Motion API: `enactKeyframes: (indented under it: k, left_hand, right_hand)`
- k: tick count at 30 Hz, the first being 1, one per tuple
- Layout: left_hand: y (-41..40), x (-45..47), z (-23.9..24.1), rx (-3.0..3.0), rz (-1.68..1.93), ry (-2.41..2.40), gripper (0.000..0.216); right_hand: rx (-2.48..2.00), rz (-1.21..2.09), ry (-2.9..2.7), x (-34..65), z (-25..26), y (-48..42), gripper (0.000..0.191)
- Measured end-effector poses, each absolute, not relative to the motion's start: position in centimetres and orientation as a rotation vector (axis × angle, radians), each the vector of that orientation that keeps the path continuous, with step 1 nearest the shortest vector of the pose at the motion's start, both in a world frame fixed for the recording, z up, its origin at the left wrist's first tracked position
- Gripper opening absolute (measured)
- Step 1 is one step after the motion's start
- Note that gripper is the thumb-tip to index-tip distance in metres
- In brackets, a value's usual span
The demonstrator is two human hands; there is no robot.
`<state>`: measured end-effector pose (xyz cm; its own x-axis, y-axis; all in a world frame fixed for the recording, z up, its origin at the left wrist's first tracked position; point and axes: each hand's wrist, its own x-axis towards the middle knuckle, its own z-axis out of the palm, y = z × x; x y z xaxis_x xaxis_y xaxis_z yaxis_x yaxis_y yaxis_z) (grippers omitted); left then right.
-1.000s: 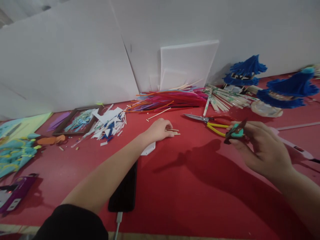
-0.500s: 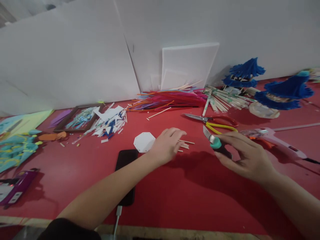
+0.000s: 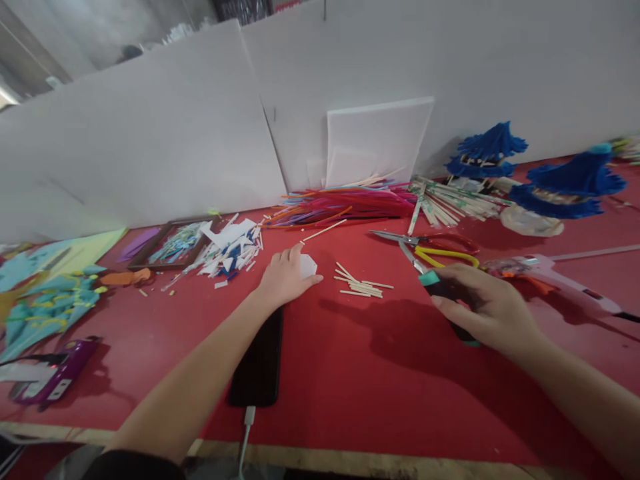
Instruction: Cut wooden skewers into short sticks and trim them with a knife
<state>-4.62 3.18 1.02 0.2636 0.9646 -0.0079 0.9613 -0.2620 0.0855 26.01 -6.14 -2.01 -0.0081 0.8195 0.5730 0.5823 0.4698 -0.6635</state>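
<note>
My left hand (image 3: pixel 286 280) lies over a small white octagonal card (image 3: pixel 309 265), its thumb apart from the fingers. The hand covers the card's left part, and I cannot tell how firmly it touches it. To the right, several short, thin wooden sticks (image 3: pixel 359 287) lie in a loose pile on the red table. A utility knife (image 3: pixel 434 281) with a black and teal handle is held in my right hand (image 3: pixel 493 310), its blade pointing up and left. Just beyond the blade rest pliers (image 3: pixel 425 243) with one red and one yellow handle.
A black phone (image 3: pixel 257 367) with a cable lies under my left forearm. White scraps (image 3: pixel 233 247), coloured strips (image 3: pixel 345 203) and wooden sticks (image 3: pixel 450 203) line the back. A pink glue gun (image 3: pixel 560 277) and blue-roofed models (image 3: pixel 570 183) stand right; a purple power strip (image 3: pixel 60 373) is left.
My left hand has moved left from the short sticks to the octagonal card, uncovering the sticks. My right hand keeps the knife, with its handle tilted slightly. The view has shifted a little.
</note>
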Motion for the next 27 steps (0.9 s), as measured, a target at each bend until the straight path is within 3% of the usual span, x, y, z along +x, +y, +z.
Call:
enactKeyframes:
  k: [2, 6, 10, 20, 24, 27]
  left_hand:
    - [4.0, -4.2, 1.1, 2.484, 0.153, 1.84, 0.069]
    - [2.8, -1.9, 1.3, 2.644, 0.505, 1.455, 0.028]
    - [0.0, 0.6, 0.6, 2.712, 0.245, 1.145, 0.015]
    - [-1.2, 0.9, -1.0, 2.648, 0.021, 1.162, 0.026]
    - [-1.4, 0.5, -0.9, 2.547, 0.16, 1.046, 0.036]
    - [-1.2, 0.3, -0.5, 2.259, 0.392, 0.949, 0.028]
  right_hand:
    - [-1.231, 0.305, -1.678, 26.3, -2.3, -6.1, 0.017]
    - [-1.277, 0.303, -1.642, 26.6, -2.6, -5.8, 0.023]
    - [-1.297, 0.397, -1.605, 26.0, -1.3, -5.0, 0.026]
    - [-1.255, 0.624, -1.393, 23.8, -0.8, -4.1, 0.025]
    - [-1.332, 0.565, -1.435, 25.0, -2.1, -4.9, 0.028]
    - [-1.364, 0.599, -1.437, 25.7, -2.1, -5.0, 0.029]
